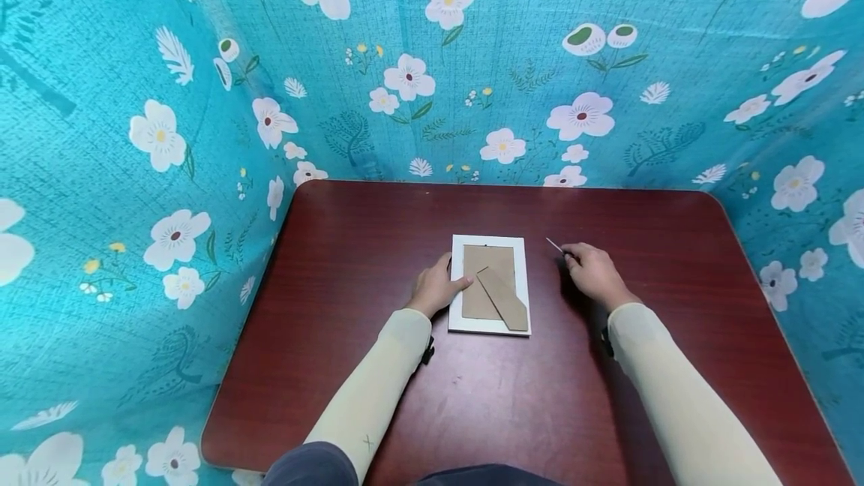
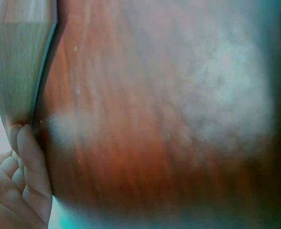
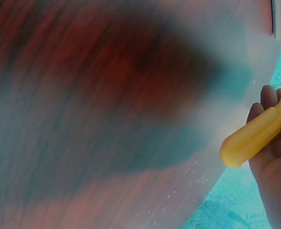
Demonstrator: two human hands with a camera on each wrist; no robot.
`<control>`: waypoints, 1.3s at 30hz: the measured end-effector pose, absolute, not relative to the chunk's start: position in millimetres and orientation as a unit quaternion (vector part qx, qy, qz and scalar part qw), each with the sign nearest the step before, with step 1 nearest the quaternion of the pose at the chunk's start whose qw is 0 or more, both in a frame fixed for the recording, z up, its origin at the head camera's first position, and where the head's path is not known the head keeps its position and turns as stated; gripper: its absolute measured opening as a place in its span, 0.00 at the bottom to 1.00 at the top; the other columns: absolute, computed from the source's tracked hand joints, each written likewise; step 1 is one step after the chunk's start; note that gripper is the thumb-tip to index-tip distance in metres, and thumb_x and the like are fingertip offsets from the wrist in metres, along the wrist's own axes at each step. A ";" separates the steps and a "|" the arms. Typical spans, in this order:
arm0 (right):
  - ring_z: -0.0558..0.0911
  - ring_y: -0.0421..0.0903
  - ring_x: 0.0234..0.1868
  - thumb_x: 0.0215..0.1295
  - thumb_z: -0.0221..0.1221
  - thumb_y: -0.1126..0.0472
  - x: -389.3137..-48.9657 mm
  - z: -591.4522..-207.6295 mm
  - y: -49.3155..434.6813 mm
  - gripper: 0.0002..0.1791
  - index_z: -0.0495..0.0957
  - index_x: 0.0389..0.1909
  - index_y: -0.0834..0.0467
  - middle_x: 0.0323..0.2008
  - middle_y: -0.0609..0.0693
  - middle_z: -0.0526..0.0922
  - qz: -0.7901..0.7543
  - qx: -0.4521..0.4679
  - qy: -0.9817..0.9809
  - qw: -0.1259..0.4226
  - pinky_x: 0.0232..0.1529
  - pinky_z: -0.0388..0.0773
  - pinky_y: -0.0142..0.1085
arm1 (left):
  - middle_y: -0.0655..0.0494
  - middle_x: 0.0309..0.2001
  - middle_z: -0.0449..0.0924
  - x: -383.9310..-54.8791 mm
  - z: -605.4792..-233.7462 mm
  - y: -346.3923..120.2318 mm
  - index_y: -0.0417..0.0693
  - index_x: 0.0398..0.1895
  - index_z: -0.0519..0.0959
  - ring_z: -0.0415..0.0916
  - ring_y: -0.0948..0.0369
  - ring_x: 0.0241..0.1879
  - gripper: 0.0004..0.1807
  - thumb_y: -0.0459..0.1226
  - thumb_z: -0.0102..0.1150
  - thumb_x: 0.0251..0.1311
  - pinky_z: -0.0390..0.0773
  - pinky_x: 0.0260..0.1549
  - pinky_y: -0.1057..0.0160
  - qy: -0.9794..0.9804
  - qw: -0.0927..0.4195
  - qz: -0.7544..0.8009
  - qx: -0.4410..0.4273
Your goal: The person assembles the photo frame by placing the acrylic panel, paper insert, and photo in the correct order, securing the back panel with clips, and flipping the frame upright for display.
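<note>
A white picture frame (image 1: 456,306) lies back side up on the table, its brown backing board (image 1: 478,261) and slanted easel leg (image 1: 502,298) showing. My left hand (image 1: 435,287) grips its left edge, thumb over the back. The left wrist view shows the frame's side (image 2: 19,67) with the fingers of my left hand (image 2: 21,186) at its end. To the right of the frame, my right hand (image 1: 597,274) holds a screwdriver (image 1: 554,245), its thin metal shaft pointing up and left. In the right wrist view, the screwdriver's yellow handle (image 3: 252,136) lies across my right hand (image 3: 278,167).
A dark red wooden table (image 1: 364,246) with rounded corners spreads under both hands. Blue flowered cloth (image 1: 445,81) hangs behind it and along both sides.
</note>
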State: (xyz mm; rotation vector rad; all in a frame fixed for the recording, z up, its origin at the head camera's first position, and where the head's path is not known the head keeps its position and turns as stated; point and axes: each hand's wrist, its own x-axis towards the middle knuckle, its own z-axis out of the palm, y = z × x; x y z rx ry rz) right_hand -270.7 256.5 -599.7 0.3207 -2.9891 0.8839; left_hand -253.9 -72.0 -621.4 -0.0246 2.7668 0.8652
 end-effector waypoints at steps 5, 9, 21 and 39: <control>0.76 0.63 0.52 0.69 0.49 0.68 -274.9 -598.5 247.9 0.17 0.77 0.54 0.67 0.49 0.65 0.78 0.273 0.105 -0.956 0.003 0.52 0.69 0.58 | 0.50 0.58 0.77 -254.6 -621.9 -71.6 0.58 0.74 0.60 0.73 0.46 0.56 0.44 0.62 0.61 0.57 0.72 0.51 0.48 0.946 0.118 0.301 -0.009; 0.76 0.63 0.52 0.70 0.48 0.68 -276.8 -600.2 243.8 0.17 0.78 0.54 0.67 0.49 0.65 0.78 0.271 0.101 -0.957 -0.002 0.52 0.69 0.58 | 0.50 0.56 0.78 -254.0 -622.5 -72.2 0.59 0.73 0.60 0.73 0.47 0.55 0.44 0.63 0.60 0.57 0.72 0.49 0.48 0.948 0.119 0.296 -0.010; 0.78 0.57 0.47 0.75 0.49 0.56 -284.3 -601.0 231.4 0.17 0.79 0.53 0.62 0.43 0.59 0.82 0.283 0.082 -0.955 -0.040 0.50 0.71 0.56 | 0.51 0.50 0.81 -254.4 -626.8 -72.2 0.59 0.73 0.61 0.75 0.47 0.52 0.44 0.64 0.60 0.56 0.74 0.46 0.48 0.950 0.111 0.292 -0.004; 0.80 0.54 0.37 0.70 0.57 0.55 -292.2 -601.1 204.0 0.11 0.83 0.38 0.59 0.35 0.55 0.85 0.277 0.089 -0.956 -0.027 0.41 0.74 0.51 | 0.50 0.55 0.79 -253.3 -622.5 -71.5 0.58 0.73 0.62 0.73 0.47 0.55 0.44 0.63 0.61 0.56 0.72 0.50 0.47 0.947 0.114 0.300 -0.013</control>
